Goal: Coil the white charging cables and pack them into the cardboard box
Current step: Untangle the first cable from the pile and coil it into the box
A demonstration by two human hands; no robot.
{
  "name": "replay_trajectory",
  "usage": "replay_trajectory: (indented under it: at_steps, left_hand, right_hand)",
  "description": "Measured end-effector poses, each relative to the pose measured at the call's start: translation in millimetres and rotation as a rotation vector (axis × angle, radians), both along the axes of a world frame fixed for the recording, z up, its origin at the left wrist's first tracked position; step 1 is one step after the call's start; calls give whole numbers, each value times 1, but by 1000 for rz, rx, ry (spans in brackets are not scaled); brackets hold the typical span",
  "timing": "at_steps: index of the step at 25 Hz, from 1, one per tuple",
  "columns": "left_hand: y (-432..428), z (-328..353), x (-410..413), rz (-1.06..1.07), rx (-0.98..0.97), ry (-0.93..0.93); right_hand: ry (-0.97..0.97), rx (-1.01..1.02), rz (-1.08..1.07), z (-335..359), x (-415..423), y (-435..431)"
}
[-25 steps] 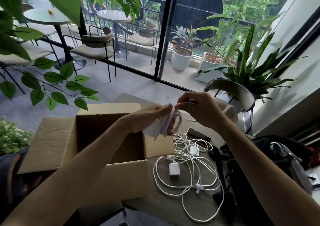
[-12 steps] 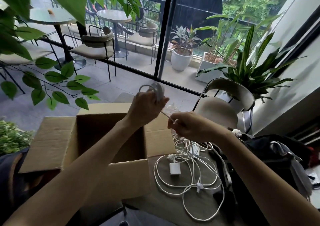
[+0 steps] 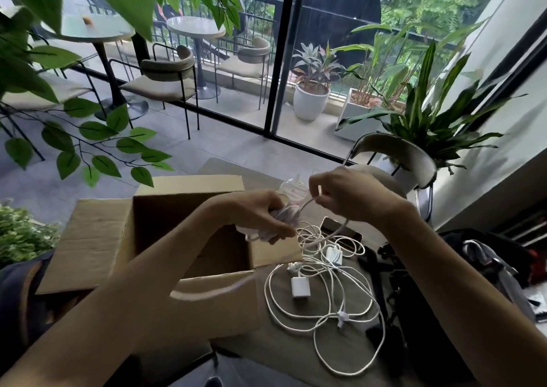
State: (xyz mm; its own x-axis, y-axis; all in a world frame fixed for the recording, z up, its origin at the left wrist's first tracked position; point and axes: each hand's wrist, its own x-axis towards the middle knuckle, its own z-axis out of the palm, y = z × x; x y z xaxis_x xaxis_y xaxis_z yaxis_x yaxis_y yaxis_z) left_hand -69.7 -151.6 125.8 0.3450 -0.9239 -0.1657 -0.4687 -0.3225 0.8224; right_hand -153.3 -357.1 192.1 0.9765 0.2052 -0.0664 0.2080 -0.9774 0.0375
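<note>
My left hand (image 3: pixel 266 215) grips a bundle of coiled white cable (image 3: pixel 288 209) above the right wall of the open cardboard box (image 3: pixel 207 303). My right hand (image 3: pixel 343 197) pinches a strand of the same cable close beside the bundle, and the strand curves down to the table. A blurred loose end (image 3: pixel 213 290) swings in front of the box's near wall. Loose white cables (image 3: pixel 322 309) lie tangled on the table right of the box, with two white charger plugs (image 3: pixel 299 286) among them.
A phone (image 3: pixel 340 231) lies beyond the tangle. A black bag (image 3: pixel 429 312) with dark gear sits at the right edge of the table (image 3: pixel 281 357). A chair (image 3: pixel 393 161) stands behind the table, and leafy branches (image 3: pixel 88 138) hang at the left.
My left hand dropped from above the box back to its right wall with the coil. My right hand rose from the table to meet it, drawing the cable strand up.
</note>
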Motion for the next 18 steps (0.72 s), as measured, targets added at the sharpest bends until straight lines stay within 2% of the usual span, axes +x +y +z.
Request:
replay_trajectory:
  at_steps: [2, 4, 8, 9, 10, 11, 13, 14, 15, 16, 18]
  left_hand:
    - [6, 5, -2, -33, -116, 205]
    - [8, 7, -12, -60, -316, 539]
    - [-6, 8, -26, 142, -779, 1060]
    - [-11, 7, -24, 237, -880, 1119]
    - [-15, 7, -22, 368, -929, 1053]
    - [-18, 5, -18, 521, -922, 833]
    - [-18, -7, -14, 757, -768, 51]
    - [-17, -14, -12, 742, -667, -273]
    - [-15, -17, -9, 649, -589, -437]
    - [-12, -18, -7, 523, -545, -393]
    - [-5, -17, -5, 304, -498, 89]
  right_hand:
    - [-145, -23, -50, 0, 8, -4]
    - [-186, 107, -92, -4, 13, -3]
    - [71, 242, -65, -34, 7, 16]
    - [105, 270, -42, -40, 3, 23]
    - [108, 286, -8, -44, -1, 29]
    - [99, 288, 32, -45, -4, 33]
    - [89, 322, 92, -35, -8, 36]
    - [60, 380, 114, -27, -9, 35]
    - [3, 434, 129, -19, -8, 32]
    - [-59, 465, 137, -12, -6, 29]
    - [-144, 513, 138, -5, 0, 25]
